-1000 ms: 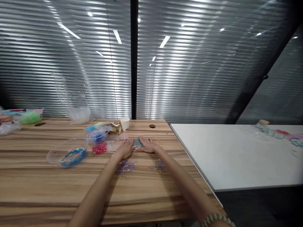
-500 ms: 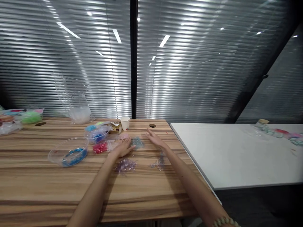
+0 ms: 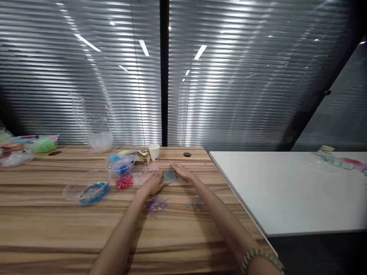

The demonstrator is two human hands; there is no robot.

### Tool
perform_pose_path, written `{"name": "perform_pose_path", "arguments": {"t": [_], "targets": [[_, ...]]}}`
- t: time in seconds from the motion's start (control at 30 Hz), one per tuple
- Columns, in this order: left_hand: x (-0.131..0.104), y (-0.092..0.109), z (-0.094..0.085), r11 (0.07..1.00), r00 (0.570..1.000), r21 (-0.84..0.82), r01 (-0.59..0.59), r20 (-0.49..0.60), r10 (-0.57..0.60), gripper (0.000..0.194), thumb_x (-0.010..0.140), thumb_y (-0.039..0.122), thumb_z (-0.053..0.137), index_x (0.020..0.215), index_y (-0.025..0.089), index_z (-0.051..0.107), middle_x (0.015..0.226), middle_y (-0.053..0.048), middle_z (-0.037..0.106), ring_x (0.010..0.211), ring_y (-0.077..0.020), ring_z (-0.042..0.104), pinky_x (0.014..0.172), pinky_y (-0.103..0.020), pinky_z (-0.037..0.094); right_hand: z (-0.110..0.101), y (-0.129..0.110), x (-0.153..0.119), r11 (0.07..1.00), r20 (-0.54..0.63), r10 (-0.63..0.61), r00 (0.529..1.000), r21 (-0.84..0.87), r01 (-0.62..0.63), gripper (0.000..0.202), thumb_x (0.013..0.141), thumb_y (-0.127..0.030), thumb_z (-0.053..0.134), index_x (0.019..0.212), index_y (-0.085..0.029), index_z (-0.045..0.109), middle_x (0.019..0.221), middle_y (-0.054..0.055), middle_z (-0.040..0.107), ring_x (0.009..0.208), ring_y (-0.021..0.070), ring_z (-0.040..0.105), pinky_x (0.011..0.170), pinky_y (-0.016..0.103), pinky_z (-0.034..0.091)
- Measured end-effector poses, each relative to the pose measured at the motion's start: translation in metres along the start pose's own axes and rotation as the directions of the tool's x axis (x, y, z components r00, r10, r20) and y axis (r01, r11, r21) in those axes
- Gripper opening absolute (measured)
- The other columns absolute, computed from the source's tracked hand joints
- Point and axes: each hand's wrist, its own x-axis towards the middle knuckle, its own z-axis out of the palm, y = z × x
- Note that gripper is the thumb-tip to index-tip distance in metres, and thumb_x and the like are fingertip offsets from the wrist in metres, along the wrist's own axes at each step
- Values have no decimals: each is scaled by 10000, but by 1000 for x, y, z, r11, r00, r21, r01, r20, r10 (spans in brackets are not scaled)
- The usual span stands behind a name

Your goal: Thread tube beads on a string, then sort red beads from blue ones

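Our left hand (image 3: 154, 184) and right hand (image 3: 182, 171), fingers extended, grasping nothing, flank a blue-grey bead pile (image 3: 170, 176) on the wooden table (image 3: 57, 229). We should move gently, palms low, lest beads scatter.

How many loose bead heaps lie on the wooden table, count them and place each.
3: a blue-green heap between the left hand and right hand; a purple heap beside the left forearm; a sparser heap beside the right forearm. More may be hidden.
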Motion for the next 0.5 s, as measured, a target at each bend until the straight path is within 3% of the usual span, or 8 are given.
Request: {"name": "perform_pose_path", "arguments": {"t": [0.17, 0.27, 0.37, 0.5], "targets": [[-6, 5, -5, 983, 973, 79, 164, 154, -174, 782, 902, 515, 236, 1382, -98, 166, 1446, -280, 82, 1365, -335, 76, 1097, -462, 149, 11, -2, 20, 999, 14, 16, 1000, 45, -17, 628, 899, -576, 251, 1221, -128, 551, 1299, 94, 513, 1186, 218, 485, 1031, 357, 337], [-8, 13, -1, 960, 938, 151, 236, 222, -265, 750, 912, 488, 177, 1402, -78, 131, 1462, -239, 37, 1371, -314, 17, 1099, -498, 61, 14, 4, 25, 994, 32, 6, 999, 111, -9, 623, 873, -613, 288, 1199, -165, 573, 1287, 77, 528, 1178, 220, 490, 1031, 373, 332], [-6, 19, 4, 950, 935, 192, 247, 210, -285, 694, 919, 447, 150, 1417, -37, 136, 1477, -195, 25, 1375, -284, -35, 1088, -517, -33, 18, 15, 26, 977, 29, -4, 1000, 215, -3, 601, 851, -621, 338, 1140, -169, 608, 1244, 80, 564, 1154, 217, 507, 1028, 372, 331], [-5, 21, 8, 948, 954, 229, 220, 153, -258, 677, 922, 444, 119, 1417, -14, 177, 1481, -185, 75, 1382, -269, 11, 1097, -501, -16, 18, 23, 23, 925, 31, -37, 999, 380, 22, 551, 827, -608, 399, 1003, -151, 652, 1122, 96, 633, 1048, 215, 572, 988, 368, 376]]}}
